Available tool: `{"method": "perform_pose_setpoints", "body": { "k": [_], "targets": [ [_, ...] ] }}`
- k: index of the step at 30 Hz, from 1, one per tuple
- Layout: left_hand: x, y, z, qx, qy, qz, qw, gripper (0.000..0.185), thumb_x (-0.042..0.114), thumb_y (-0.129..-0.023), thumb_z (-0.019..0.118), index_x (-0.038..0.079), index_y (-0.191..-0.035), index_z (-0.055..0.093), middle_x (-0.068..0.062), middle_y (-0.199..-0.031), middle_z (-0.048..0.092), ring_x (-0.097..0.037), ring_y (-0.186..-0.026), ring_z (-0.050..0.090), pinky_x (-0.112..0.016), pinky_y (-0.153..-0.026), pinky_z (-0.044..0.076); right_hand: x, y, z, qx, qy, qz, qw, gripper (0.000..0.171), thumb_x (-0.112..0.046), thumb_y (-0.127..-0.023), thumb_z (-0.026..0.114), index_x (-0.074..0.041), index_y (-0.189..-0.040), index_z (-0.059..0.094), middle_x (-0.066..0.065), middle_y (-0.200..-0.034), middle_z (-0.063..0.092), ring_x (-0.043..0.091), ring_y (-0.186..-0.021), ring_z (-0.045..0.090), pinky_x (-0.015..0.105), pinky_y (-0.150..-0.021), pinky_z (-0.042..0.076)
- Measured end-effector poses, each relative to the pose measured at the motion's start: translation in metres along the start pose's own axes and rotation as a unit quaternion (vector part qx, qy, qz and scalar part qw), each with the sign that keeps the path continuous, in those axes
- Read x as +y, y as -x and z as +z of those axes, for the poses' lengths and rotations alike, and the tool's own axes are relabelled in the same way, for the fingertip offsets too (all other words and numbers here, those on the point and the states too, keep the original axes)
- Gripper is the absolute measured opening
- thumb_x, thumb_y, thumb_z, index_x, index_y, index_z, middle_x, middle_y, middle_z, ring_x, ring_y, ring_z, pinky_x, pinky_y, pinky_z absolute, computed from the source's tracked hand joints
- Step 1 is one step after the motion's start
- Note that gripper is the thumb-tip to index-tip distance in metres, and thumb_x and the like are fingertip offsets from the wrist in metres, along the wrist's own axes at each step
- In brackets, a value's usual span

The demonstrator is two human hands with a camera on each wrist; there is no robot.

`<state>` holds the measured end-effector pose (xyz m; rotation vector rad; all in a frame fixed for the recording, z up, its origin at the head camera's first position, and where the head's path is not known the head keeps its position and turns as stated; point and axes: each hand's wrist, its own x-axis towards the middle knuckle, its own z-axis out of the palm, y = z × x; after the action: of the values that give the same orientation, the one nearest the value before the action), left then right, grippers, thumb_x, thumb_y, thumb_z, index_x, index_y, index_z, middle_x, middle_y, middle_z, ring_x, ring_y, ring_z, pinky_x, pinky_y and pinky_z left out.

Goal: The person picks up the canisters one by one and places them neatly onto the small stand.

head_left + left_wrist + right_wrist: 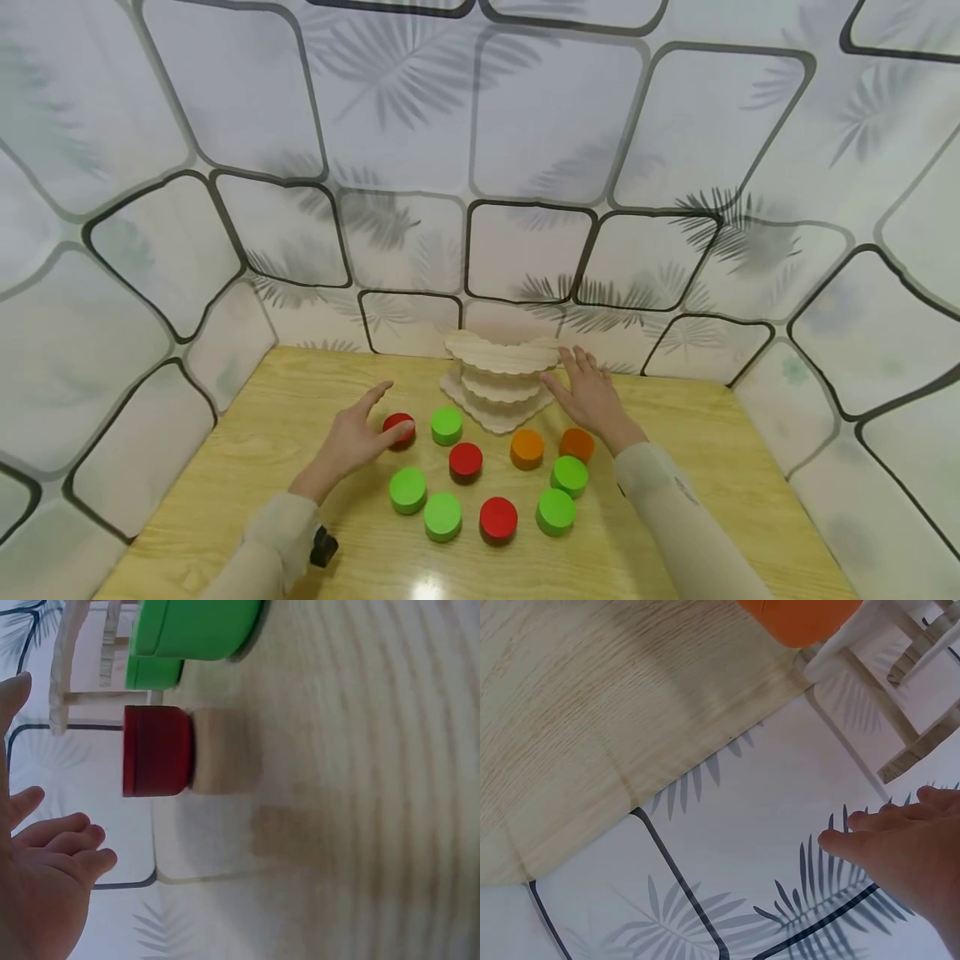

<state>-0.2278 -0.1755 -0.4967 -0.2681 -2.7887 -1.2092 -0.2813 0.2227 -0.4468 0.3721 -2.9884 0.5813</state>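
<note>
My left hand (384,414) hovers open over the table's left middle. Its thumb reaches to a red disc (397,427). In the left wrist view a gap shows between my fingers (71,844) and that red disc (157,750). My right hand (572,379) is open with fingers spread, right beside a tiered wooden stand (498,379) at the back of the table, holding nothing. In the right wrist view my fingers (885,836) lie just short of the stand's posts (889,697). Green, red and orange discs lie scattered in front of the stand.
The discs sit on a light wooden table (247,433): a green one (446,425), a red one (466,461), two orange ones (527,448), and several more green and red ones nearer me. Patterned leaf-print walls (525,167) enclose the table on three sides.
</note>
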Motion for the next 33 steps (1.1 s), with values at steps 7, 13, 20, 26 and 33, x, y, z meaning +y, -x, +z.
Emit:
{"method": "perform_pose_setpoints", "body": {
  "k": [7, 13, 20, 26, 33],
  "targets": [
    [-0.011, 0.006, 0.011, 0.008, 0.111, -0.046, 0.9927, 0.087, 0.037, -0.09, 0.086, 0.009, -0.161, 0.044, -0.028, -0.153, 0.054, -0.042, -0.142, 0.055, -0.054, -0.111, 0.051, 0.006, -0.009, 0.003, -0.014, 0.005, 0.004, 1.0, 0.077, -0.054, -0.112, 0.039, -0.001, -0.166, 0.025, 0.031, -0.171, 0.022, 0.055, -0.157, 0.021, 0.078, -0.122, 0.018],
    [-0.016, 0.006, 0.017, 0.014, 0.121, -0.076, 0.9897, 0.089, 0.038, -0.088, 0.088, 0.006, -0.16, 0.045, -0.025, -0.147, 0.062, -0.042, -0.135, 0.062, -0.051, -0.11, 0.053, 0.007, -0.015, 0.006, -0.026, 0.003, 0.003, 1.0, 0.076, -0.056, -0.112, 0.036, -0.004, -0.167, 0.026, 0.027, -0.172, 0.022, 0.055, -0.157, 0.021, 0.078, -0.122, 0.017],
    [-0.022, 0.005, 0.022, 0.002, 0.111, -0.075, 0.991, 0.083, 0.031, -0.087, 0.089, 0.001, -0.155, 0.051, -0.024, -0.148, 0.061, -0.041, -0.136, 0.061, -0.052, -0.111, 0.051, 0.006, -0.016, 0.01, -0.027, 0.011, 0.001, 1.0, 0.074, -0.054, -0.113, 0.035, -0.003, -0.167, 0.026, 0.027, -0.172, 0.022, 0.056, -0.156, 0.021, 0.079, -0.121, 0.018],
    [-0.025, 0.004, 0.023, 0.001, 0.076, -0.051, 0.9958, 0.077, 0.026, -0.086, 0.09, -0.004, -0.148, 0.057, -0.025, -0.146, 0.062, -0.042, -0.136, 0.06, -0.054, -0.113, 0.049, 0.003, -0.017, 0.011, -0.025, 0.016, 0.002, 1.0, 0.072, -0.051, -0.114, 0.036, -0.003, -0.166, 0.027, 0.028, -0.172, 0.023, 0.056, -0.156, 0.022, 0.079, -0.121, 0.018],
    [-0.024, 0.004, 0.025, 0.003, 0.056, -0.043, 0.9975, 0.073, 0.027, -0.085, 0.09, -0.005, -0.143, 0.061, -0.027, -0.139, 0.066, -0.046, -0.131, 0.061, -0.058, -0.111, 0.049, 0.002, -0.018, 0.011, -0.017, 0.024, -0.002, 1.0, 0.071, -0.05, -0.114, 0.038, -0.001, -0.165, 0.028, 0.028, -0.171, 0.023, 0.054, -0.156, 0.024, 0.079, -0.12, 0.02]
  ]
}}
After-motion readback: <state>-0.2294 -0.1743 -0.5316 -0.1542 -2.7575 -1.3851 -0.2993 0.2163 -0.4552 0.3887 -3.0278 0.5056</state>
